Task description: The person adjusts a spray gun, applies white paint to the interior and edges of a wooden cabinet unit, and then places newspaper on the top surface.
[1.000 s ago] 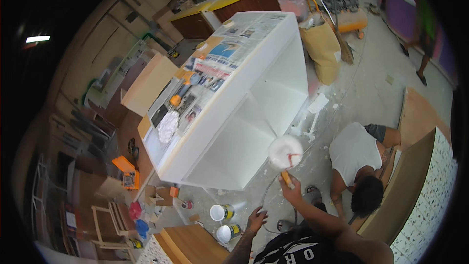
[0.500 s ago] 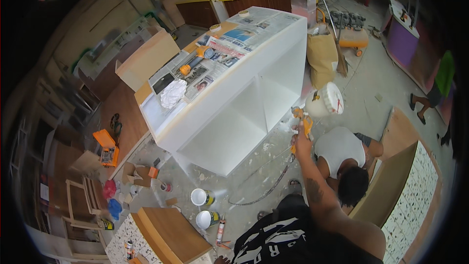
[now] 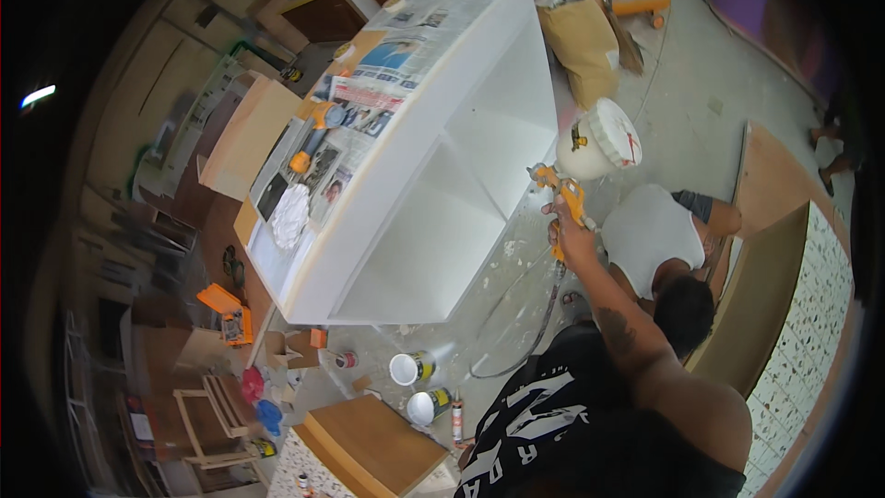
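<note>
Right hand (image 3: 576, 238) is wrapped around an orange spray gun (image 3: 572, 195); the white cabinet (image 3: 406, 157) lies left of it, long axis slanting away forward-right; left hand can't be made out

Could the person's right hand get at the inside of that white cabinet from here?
Probably yes: the open side of the white cabinet faces the right hand, and nothing shows between them except the spray gun it holds.

The right hand (image 3: 574, 242) hides part of the orange spray gun (image 3: 572, 195)
</note>
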`<state>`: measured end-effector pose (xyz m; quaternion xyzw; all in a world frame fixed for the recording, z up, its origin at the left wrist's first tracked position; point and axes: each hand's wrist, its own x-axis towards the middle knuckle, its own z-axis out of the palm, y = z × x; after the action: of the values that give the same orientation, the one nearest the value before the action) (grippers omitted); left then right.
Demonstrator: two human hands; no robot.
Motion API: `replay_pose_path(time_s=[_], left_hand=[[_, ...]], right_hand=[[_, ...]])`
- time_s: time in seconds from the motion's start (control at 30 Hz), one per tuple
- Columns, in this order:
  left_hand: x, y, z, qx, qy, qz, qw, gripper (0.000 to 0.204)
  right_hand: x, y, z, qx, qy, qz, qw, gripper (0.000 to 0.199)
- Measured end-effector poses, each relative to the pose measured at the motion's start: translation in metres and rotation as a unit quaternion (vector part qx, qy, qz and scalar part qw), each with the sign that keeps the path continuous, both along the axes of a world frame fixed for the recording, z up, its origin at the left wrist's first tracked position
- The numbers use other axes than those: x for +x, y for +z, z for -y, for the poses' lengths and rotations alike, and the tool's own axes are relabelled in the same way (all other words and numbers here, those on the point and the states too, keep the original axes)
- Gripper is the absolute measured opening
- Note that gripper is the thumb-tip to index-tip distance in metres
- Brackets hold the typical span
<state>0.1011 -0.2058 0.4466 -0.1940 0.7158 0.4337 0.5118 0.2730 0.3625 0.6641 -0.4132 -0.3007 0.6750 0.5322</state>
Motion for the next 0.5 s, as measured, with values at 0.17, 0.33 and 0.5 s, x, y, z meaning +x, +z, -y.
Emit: replay_pose_path(time_s=[0.17, 0.33, 0.5], left_hand=[[-0.013, 0.013, -0.040, -0.014, -0.005, -0.041, 0.999, 0.036], [-0.011, 0.033, -0.097, -0.039, -0.015, -0.097, 0.994, 0.035], [0.001, 0.037, -0.122, 0.061, 0.001, -0.112, 0.992, 0.036]], right_hand=[[0.016, -0.001, -0.033, -0.009, 0.002, -0.003, 1.000, 0.029], [0.038, -0.017, -0.058, -0.032, 0.052, -0.004, 0.998, 0.027], [0.050, -0.014, -0.071, -0.052, 0.064, -0.065, 0.994, 0.026]])
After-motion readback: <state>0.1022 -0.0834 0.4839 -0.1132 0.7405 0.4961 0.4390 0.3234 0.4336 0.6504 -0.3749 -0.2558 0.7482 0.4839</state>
